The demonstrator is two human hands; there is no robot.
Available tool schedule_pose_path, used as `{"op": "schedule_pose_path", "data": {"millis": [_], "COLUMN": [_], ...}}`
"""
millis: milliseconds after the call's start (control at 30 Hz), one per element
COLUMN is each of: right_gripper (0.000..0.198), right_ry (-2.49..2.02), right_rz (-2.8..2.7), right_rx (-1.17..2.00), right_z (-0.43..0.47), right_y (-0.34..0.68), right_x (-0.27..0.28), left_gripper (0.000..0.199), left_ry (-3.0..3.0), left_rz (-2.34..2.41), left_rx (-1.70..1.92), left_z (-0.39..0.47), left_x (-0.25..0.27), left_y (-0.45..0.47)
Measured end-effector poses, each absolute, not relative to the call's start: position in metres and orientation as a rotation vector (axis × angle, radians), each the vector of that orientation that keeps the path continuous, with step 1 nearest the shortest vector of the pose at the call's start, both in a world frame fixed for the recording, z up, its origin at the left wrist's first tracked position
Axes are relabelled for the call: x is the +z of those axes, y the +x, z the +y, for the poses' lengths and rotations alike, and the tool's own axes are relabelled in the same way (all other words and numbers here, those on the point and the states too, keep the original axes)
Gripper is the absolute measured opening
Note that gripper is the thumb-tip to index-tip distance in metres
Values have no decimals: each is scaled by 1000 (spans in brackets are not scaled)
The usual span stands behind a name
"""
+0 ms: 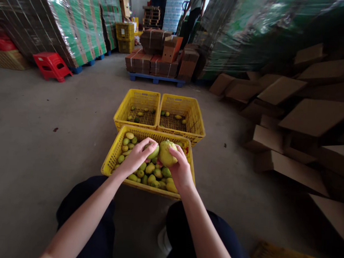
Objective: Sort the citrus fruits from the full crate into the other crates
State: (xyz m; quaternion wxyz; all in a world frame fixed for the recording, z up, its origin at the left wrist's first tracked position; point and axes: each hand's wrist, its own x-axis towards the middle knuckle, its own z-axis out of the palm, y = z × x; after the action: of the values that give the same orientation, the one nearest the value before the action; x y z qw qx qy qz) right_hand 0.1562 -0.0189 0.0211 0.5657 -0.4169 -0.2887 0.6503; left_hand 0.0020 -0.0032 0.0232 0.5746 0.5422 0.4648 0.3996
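Note:
Over a yellow plastic crate (114, 151) full of green and yellow lemons (150, 168), both of my hands hold fruit close together. My left hand (140, 153) is closed around a green lemon (154, 152), partly covered by the fingers. In my right hand (182, 170) is a larger, bumpy yellow-green lemon (166, 153), its stem end turned up. The two fruits are side by side, almost touching. My fingertips on the far side of the larger one are hidden.
Beyond stand two yellow crates, left (123, 106) and right (199, 116), each with several lemons. Flattened cartons sit on a blue pallet (155, 78). Open cardboard boxes (282, 89) pile up at right; a red stool (51, 64) stands left. A person (191, 20) is at the back.

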Motion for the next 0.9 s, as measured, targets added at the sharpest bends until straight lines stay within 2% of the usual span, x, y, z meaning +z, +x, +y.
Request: {"op": "schedule_pose_path", "data": {"millis": [267,600,733,900], "right_gripper": [23,23,19,24], "right_ry": [-971,-964,-1010,-1002], "right_rz": [-614,-578,-400,-367], "right_rx": [1570,1627,1589,1614], "right_z": [-19,-13,-10,-8], "right_y": [154,157,155,153], "right_x": [25,22,19,18], "left_gripper": [29,46,43,51], "left_ry": [1508,1332,1277,1121], "left_rz": [1110,1079,1078,1122], "left_rx": [923,1055,985,1091], "left_z": [-8,-11,-10,-4], "left_x": [31,26,26,25], "left_y": [0,9,8,7]}}
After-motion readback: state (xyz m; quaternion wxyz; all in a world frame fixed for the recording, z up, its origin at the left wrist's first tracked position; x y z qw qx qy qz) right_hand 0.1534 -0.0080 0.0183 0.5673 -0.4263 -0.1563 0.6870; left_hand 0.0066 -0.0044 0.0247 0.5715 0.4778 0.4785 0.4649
